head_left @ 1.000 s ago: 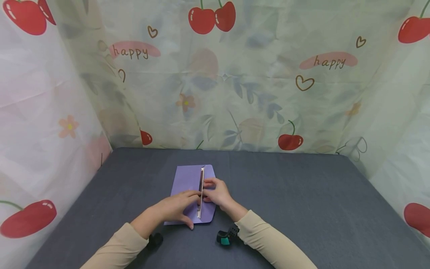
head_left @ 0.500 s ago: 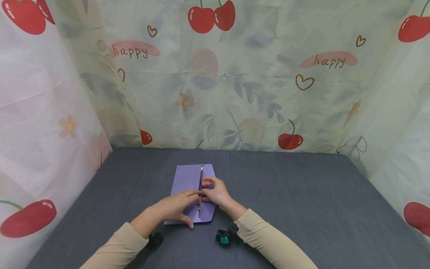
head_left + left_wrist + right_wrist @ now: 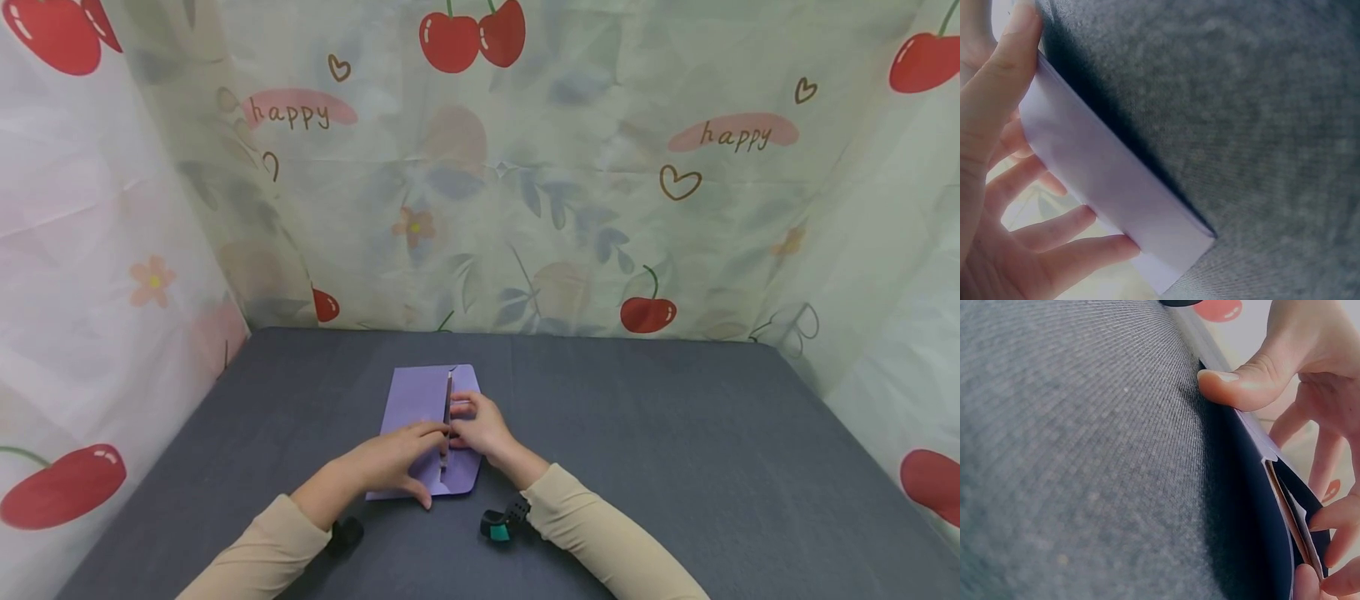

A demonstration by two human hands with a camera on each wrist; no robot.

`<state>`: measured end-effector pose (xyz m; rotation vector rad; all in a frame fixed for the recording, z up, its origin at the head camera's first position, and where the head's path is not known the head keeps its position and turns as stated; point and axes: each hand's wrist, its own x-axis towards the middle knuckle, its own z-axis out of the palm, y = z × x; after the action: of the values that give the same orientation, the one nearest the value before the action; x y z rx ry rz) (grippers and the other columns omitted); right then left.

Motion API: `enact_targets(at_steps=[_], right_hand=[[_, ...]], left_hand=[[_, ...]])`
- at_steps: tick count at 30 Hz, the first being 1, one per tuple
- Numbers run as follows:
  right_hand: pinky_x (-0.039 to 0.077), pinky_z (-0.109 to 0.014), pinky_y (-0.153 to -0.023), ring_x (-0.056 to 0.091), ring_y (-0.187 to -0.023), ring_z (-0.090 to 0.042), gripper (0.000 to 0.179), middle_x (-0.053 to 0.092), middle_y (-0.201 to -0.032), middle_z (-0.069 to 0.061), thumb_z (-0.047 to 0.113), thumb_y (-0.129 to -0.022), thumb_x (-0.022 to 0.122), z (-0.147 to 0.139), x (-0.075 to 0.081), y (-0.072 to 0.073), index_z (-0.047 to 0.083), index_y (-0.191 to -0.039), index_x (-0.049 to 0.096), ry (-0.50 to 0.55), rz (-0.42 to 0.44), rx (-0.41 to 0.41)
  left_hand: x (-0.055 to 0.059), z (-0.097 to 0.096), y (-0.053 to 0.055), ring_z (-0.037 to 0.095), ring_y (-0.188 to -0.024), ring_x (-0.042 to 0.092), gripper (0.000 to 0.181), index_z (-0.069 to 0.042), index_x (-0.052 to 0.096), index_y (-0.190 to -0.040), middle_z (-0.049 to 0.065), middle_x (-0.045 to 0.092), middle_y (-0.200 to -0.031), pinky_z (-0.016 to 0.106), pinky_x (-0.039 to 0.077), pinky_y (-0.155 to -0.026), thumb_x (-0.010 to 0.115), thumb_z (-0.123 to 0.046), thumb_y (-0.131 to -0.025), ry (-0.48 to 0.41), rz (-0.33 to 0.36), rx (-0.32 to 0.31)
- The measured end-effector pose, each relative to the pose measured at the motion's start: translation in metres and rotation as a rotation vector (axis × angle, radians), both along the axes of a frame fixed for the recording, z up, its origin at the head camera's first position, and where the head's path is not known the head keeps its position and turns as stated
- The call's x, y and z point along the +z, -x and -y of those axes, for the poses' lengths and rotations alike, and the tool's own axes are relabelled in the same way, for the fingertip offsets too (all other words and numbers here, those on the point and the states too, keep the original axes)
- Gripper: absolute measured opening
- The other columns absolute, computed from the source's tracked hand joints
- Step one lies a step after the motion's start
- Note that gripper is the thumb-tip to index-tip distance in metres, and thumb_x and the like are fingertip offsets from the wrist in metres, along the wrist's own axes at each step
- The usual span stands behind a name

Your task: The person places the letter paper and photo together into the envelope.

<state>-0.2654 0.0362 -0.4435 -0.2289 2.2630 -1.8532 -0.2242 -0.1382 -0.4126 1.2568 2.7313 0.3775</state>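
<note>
A purple envelope [image 3: 416, 392] lies on the dark cloth, its flap [image 3: 467, 479] unfolded to the right. From its long slit shows the thin edge of a card [image 3: 448, 390], brownish and pale in the right wrist view; most of the card is hidden inside. My left hand [image 3: 393, 458] rests across the envelope, fingertips at the slit and thumb by the near edge. In the left wrist view its extended fingers [image 3: 1085, 253] touch the envelope's surface [image 3: 1116, 175]. At the slit, my right hand [image 3: 483, 429] pinches the card's edge over the flap; its fingertips are partly hidden.
A dark grey cloth [image 3: 637, 450] covers the table. Black wrist devices sit under both wrists, the right one [image 3: 498, 525] with a teal patch. A printed curtain [image 3: 562, 167] with cherries and flowers encloses the back and sides.
The card has slid leftward and down into the envelope, so its pale strip along the slit is thinner. My right hand has shifted slightly left; my left hand has stayed in place.
</note>
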Motion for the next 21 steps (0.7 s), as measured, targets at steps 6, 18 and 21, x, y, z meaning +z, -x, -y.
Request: enact_targets(at_steps=[6, 18, 21], right_hand=[[0.057, -0.029, -0.061, 0.062, -0.072, -0.015, 0.046, 0.058, -0.115, -0.029, -0.012, -0.081, 0.049, -0.0002, 0.0045, -0.0022, -0.007, -0.127, 0.045, 0.01, 0.007, 0.011], [0.056, -0.028, -0.06, 0.061, -0.071, -0.015, 0.046, 0.059, -0.115, -0.029, -0.011, -0.082, 0.05, 0.0, -0.0022, 0.0013, -0.006, -0.127, 0.045, 0.012, -0.003, 0.02], [0.056, -0.029, -0.061, 0.062, -0.073, -0.016, 0.046, 0.058, -0.117, -0.028, -0.011, -0.083, 0.05, 0.0002, -0.0029, 0.0021, -0.004, -0.128, 0.045, 0.009, 0.007, 0.02]], left_hand=[[-0.0013, 0.0003, 0.0014, 0.028, -0.126, 0.046, 0.058, -0.01, 0.053, -0.109, 0.014, 0.047, -0.137, 0.043, 0.042, -0.101, 0.078, -0.041, -0.068, -0.002, -0.007, -0.005], [-0.0009, -0.0002, 0.0018, 0.027, -0.124, 0.047, 0.058, -0.01, 0.052, -0.108, 0.013, 0.048, -0.135, 0.043, 0.042, -0.101, 0.079, -0.042, -0.068, 0.002, -0.017, -0.011], [-0.0011, -0.0002, 0.0021, 0.027, -0.123, 0.048, 0.058, -0.01, 0.052, -0.108, 0.012, 0.048, -0.134, 0.042, 0.042, -0.1, 0.078, -0.042, -0.068, -0.003, -0.006, -0.011]])
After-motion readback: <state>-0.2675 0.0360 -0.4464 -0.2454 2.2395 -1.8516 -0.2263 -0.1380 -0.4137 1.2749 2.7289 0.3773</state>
